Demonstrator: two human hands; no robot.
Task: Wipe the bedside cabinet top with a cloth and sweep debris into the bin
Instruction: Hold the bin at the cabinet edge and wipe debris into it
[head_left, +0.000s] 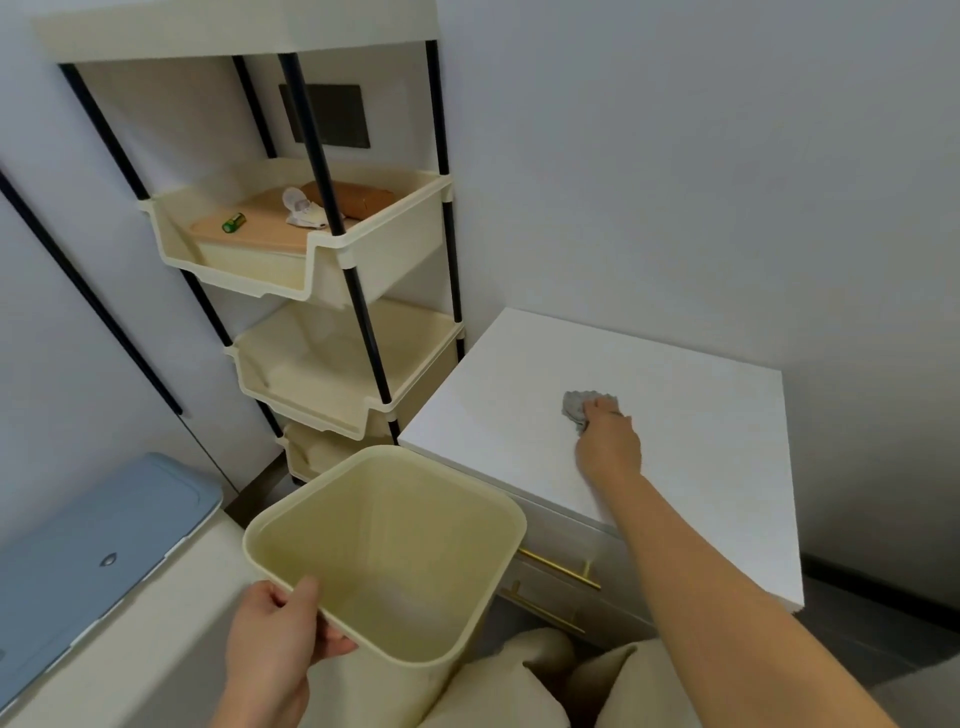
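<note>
The white bedside cabinet top (691, 441) fills the right half of the view. My right hand (608, 447) presses a small crumpled grey cloth (574, 408) onto the middle of that top, fingers curled over it. A cream square bin (384, 551) is held up beside the cabinet's front left corner, its mouth facing me. My left hand (280, 639) grips the bin's near rim, thumb inside. The bin looks empty apart from a faint pale patch at the bottom. I can make out no debris on the top.
A cream shelf cart (322, 332) with black poles stands left of the cabinet; its upper tray holds a green battery (234, 222) and small items. A blue-lidded box (93, 561) lies at lower left. Gold drawer handles (561, 569) show under the top. Walls close behind.
</note>
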